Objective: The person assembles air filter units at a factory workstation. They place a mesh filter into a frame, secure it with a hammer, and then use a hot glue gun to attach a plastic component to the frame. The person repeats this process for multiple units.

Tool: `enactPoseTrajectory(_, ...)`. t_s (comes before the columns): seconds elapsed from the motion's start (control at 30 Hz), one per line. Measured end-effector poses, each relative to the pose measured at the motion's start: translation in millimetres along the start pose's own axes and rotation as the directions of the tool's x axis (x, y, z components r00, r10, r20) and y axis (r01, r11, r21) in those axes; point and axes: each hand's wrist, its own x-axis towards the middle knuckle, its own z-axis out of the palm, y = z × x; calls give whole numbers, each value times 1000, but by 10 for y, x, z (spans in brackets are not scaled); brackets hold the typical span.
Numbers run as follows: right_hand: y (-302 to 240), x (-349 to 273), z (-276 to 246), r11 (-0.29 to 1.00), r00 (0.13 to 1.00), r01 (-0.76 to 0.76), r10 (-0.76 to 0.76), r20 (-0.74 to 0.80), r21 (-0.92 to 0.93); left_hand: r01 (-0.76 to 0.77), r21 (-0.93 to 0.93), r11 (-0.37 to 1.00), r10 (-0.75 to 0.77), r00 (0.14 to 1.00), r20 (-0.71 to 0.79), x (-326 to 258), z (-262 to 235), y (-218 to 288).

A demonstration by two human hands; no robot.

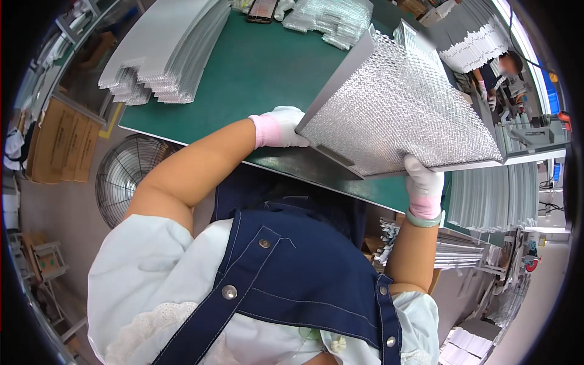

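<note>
Table (261, 67), smooth and dark green with a pale rim, spreads widest in what I watch from afar. Over its right side I see the panel (395, 109), tilted: crinkled silvery mesh set within a flat, dull grey frame (340, 76). Whether it touches the tabletop I cannot tell. Toward the far left lies a stack of long grey sheets (170, 42), with notched near ends. On the right, below the panel, I make out a pile of slim pale strips (490, 194), ridged like closed pages. Left of the table stands a round fan (121, 182) with a wire cage. At the far edge sits a heap of glossy, bumpy mesh pieces (331, 18).

Both hands wear white gloves with pink cuffs. My left hand (285, 126) is closed around the frame's left corner; my right hand (424, 188) pinches the lower edge, thumb against mesh, other fingers mostly hidden. Smallest, a flat phone (263, 9) lies near the heap.
</note>
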Motion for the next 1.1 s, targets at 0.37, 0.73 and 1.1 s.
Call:
enactPoseTrajectory(0.37,-52,29,55,991,995,-94,91,-43,-91,-30,165,986,56,987,-154,50,175,-205)
enactPoseTrajectory(0.73,-293,187,0,987,990,-132,137,43,-95,-404,-417,814,181,859,-479,120,-1290,1749)
enactPoseTrajectory(1.1,-791,557,94,914,896,401,-406,-179,-68,-354,-531,770,27,849,-527,233,-1207,1701)
